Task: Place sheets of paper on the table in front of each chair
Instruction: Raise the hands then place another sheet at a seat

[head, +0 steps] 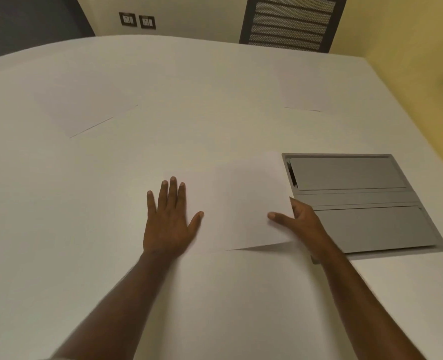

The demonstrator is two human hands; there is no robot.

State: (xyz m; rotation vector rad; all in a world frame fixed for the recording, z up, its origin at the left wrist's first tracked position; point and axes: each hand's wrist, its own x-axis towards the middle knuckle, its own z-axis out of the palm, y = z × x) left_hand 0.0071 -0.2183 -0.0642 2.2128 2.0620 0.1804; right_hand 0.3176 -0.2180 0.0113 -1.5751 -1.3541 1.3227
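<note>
A white sheet of paper (pixel 237 203) lies in the middle of the white table (pixel 59 229), its near right corner lifted a little. My left hand (pixel 169 222) rests flat on the sheet's left part, fingers spread. My right hand (pixel 297 219) pinches the sheet's right edge, thumb on top and fingers underneath. Two more sheets lie flat farther off: one at the far left (pixel 85 110), one at the far right (pixel 308 97) before a black mesh chair (pixel 290 22).
A grey cable hatch (pixel 358 201) with two flaps is set into the table right beside my right hand. The table's right edge runs along a yellow wall (pixel 410 48). Two wall sockets (pixel 137 20) sit beyond the far edge.
</note>
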